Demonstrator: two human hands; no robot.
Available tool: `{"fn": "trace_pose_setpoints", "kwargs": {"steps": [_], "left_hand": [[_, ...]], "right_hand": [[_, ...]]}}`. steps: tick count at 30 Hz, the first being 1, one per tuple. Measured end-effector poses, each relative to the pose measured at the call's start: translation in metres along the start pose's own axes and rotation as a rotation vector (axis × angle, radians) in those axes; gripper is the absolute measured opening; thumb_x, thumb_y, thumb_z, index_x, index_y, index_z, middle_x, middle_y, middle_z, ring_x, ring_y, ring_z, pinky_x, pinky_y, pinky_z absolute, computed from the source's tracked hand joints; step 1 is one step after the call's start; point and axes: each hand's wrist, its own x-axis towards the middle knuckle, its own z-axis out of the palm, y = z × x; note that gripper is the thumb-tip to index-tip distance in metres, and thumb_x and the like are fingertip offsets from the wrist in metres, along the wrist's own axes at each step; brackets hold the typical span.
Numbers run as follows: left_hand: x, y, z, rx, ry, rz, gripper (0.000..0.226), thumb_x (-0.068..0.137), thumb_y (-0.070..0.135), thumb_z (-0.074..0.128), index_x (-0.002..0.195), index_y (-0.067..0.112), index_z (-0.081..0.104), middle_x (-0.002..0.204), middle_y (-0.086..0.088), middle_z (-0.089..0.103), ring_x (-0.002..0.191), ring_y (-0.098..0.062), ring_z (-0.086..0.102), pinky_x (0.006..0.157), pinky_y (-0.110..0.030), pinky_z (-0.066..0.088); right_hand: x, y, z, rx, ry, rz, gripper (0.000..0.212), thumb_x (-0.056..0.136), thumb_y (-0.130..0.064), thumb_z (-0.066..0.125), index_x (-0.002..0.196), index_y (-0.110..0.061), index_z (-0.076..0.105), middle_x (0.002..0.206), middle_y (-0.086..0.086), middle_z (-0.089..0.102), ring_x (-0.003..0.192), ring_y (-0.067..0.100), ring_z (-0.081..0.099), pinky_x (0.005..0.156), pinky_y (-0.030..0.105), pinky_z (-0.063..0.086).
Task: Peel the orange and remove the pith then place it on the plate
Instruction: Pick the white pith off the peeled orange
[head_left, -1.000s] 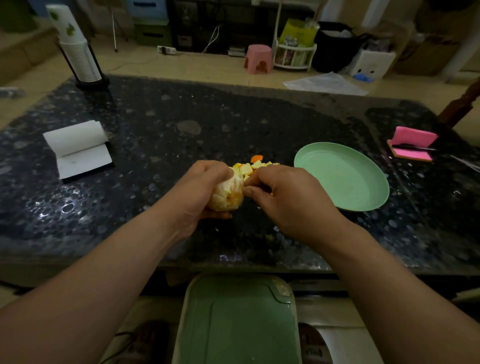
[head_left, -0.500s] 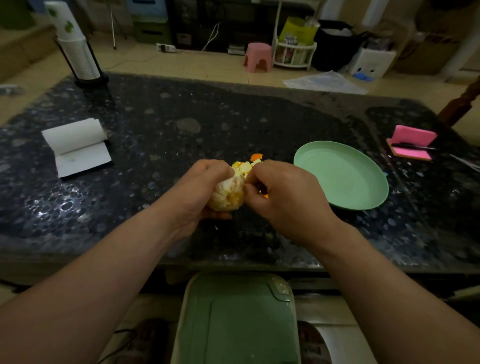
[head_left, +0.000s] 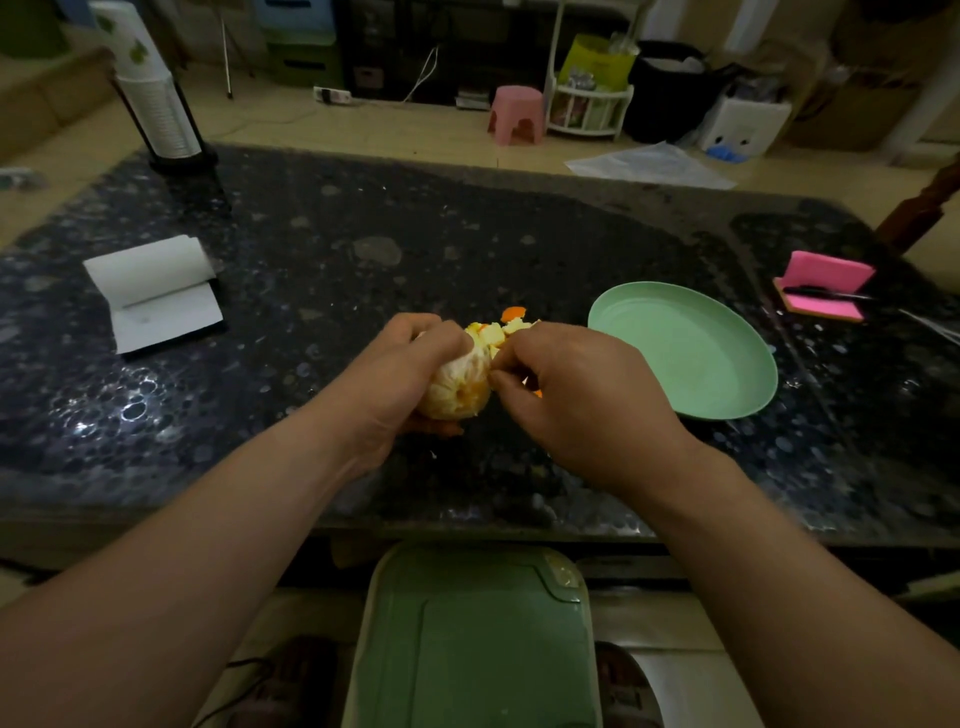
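The worktop (head_left: 363, 249) is black, speckled all over with pale grey pebble shapes. The orange (head_left: 454, 387) shows whitish-yellow with patches of deeper orange; the peel scraps (head_left: 506, 327) are yellow and bright orange. The plate (head_left: 685, 353) is plain mint green, the notepad (head_left: 826, 283) hot pink, the paper pad (head_left: 156, 291) white.

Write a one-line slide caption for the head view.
Left hand holds the mostly peeled orange; right hand picks at it, near a green plate.

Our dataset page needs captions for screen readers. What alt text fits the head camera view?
A left hand holds a mostly peeled orange over a dark table while the right hand picks at it. Peel scraps lie behind it, and an empty green plate sits to the right.
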Motion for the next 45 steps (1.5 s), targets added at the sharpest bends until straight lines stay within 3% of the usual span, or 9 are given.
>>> {"fn": "trace_pose_setpoints", "kwargs": {"steps": [4,6,12,18,21,24,28,36,45], "left_hand": [[-0.001,0.000,0.003,0.014,0.007,-0.001,0.050,0.081,0.045,0.071,0.125,0.026,0.058,0.125,-0.010,0.064,0.100,-0.028,0.072,0.063,-0.036,0.059],[-0.002,0.001,0.004,0.010,-0.002,0.005,0.041,0.090,0.040,0.069,0.126,0.025,0.058,0.125,-0.011,0.064,0.099,-0.028,0.071,0.064,-0.036,0.059],[-0.006,0.003,-0.001,-0.063,-0.049,-0.015,0.028,0.099,0.032,0.061,0.126,0.025,0.062,0.123,-0.010,0.070,0.091,-0.026,0.074,0.062,-0.037,0.060],[-0.009,0.007,-0.004,-0.163,-0.100,-0.081,0.035,0.102,0.036,0.056,0.127,0.015,0.066,0.101,-0.014,0.080,0.081,-0.030,0.077,0.057,-0.031,0.058],[-0.007,0.006,-0.004,-0.161,-0.114,-0.072,0.040,0.100,0.045,0.061,0.129,0.017,0.066,0.108,-0.015,0.080,0.084,-0.032,0.077,0.057,-0.031,0.058],[-0.006,0.005,-0.003,-0.144,-0.115,-0.065,0.057,0.088,0.055,0.067,0.130,0.016,0.067,0.104,-0.014,0.080,0.080,-0.030,0.076,0.057,-0.029,0.057],[-0.003,0.004,-0.003,-0.114,-0.107,-0.043,0.073,0.076,0.063,0.070,0.131,0.015,0.068,0.101,-0.011,0.080,0.081,-0.025,0.076,0.062,-0.030,0.058],[-0.002,0.002,0.000,-0.043,-0.040,0.009,0.069,0.069,0.068,0.073,0.119,0.021,0.069,0.098,-0.003,0.079,0.080,-0.016,0.076,0.064,-0.031,0.058],[-0.003,0.002,0.003,0.007,-0.011,0.042,0.066,0.068,0.068,0.074,0.114,0.021,0.070,0.092,0.000,0.079,0.073,-0.012,0.075,0.057,-0.027,0.056]], "right_hand": [[0.001,-0.008,0.003,-0.043,0.056,0.005,0.016,0.091,-0.024,0.068,0.078,-0.020,0.060,0.074,-0.004,0.058,0.066,0.018,0.051,0.052,0.034,0.040],[0.002,-0.010,0.005,-0.044,0.072,0.029,0.018,0.089,-0.023,0.069,0.077,-0.021,0.057,0.074,-0.005,0.056,0.066,0.017,0.048,0.053,0.032,0.035],[0.002,0.003,0.001,0.119,0.054,0.161,0.015,0.094,-0.030,0.068,0.082,-0.025,0.061,0.077,-0.008,0.059,0.071,0.012,0.054,0.059,0.036,0.048],[0.002,0.016,0.002,0.282,-0.015,0.313,0.012,0.104,-0.028,0.060,0.111,-0.030,0.069,0.089,-0.011,0.071,0.072,0.008,0.062,0.066,0.038,0.053],[0.003,0.015,0.004,0.300,0.009,0.344,0.010,0.104,-0.035,0.063,0.099,-0.029,0.069,0.084,-0.009,0.071,0.074,0.012,0.065,0.070,0.044,0.057],[0.006,0.012,0.001,0.309,0.025,0.338,0.008,0.102,-0.026,0.066,0.106,-0.031,0.070,0.099,-0.012,0.069,0.088,0.008,0.063,0.078,0.037,0.056],[0.005,0.002,-0.007,0.515,0.002,0.294,0.005,0.097,-0.033,0.074,0.096,-0.035,0.069,0.089,-0.014,0.071,0.085,0.004,0.067,0.073,0.023,0.054],[0.000,-0.001,-0.004,0.351,0.000,0.204,0.007,0.098,-0.034,0.074,0.098,-0.027,0.076,0.085,-0.013,0.073,0.077,0.005,0.067,0.072,0.038,0.058],[0.000,-0.002,-0.007,0.207,-0.038,0.139,0.012,0.101,-0.036,0.070,0.100,-0.027,0.078,0.083,-0.011,0.072,0.072,0.008,0.061,0.064,0.031,0.049]]}}
